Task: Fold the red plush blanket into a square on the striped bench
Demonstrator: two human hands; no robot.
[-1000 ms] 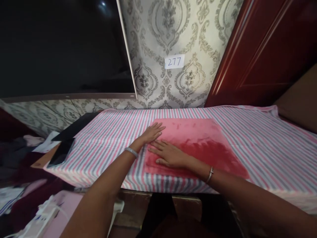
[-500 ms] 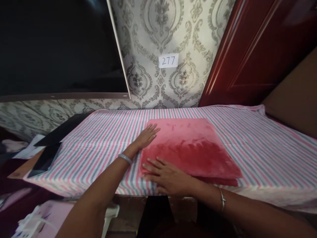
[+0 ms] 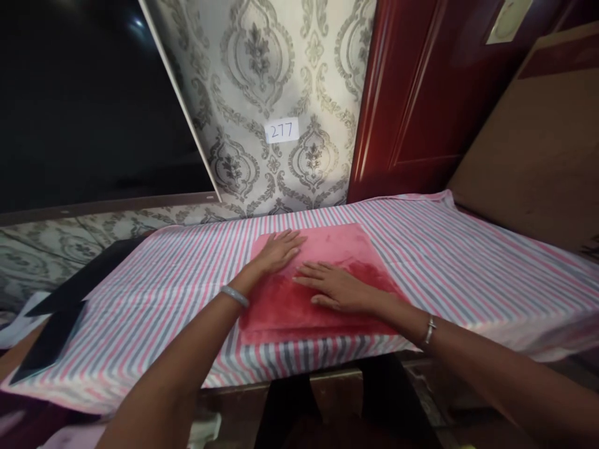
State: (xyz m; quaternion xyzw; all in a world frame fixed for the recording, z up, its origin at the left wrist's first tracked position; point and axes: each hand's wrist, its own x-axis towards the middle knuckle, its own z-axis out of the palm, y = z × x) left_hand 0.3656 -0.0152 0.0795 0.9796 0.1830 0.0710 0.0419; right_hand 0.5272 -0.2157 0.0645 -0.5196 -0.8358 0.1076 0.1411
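Note:
A folded pink-red plush cloth (image 3: 276, 305) lies flat on the striped tablecloth (image 3: 187, 274), its nap lighter at the back and darker red toward the front. On its back left part rests my left hand (image 3: 279, 249), palm down with the fingers stretched out. My right hand (image 3: 334, 287) lies flat over the middle of the folded cloth, fingers spread and pointing left. Neither hand grips anything. The cloth's folded layers show along its front edge.
A large dark screen (image 3: 93, 106) stands at the back left. Dark flat panels (image 3: 51, 343) lie at the table's left end. A cardboard box (image 3: 538, 143) leans at the right, beside a red wooden door (image 3: 421, 93). A paper marked 277 (image 3: 281, 130) is on the wall.
My right hand has moved from the cloth's front left corner up to its middle. My left hand has shifted slightly farther onto the cloth. The camera view has turned to the right.

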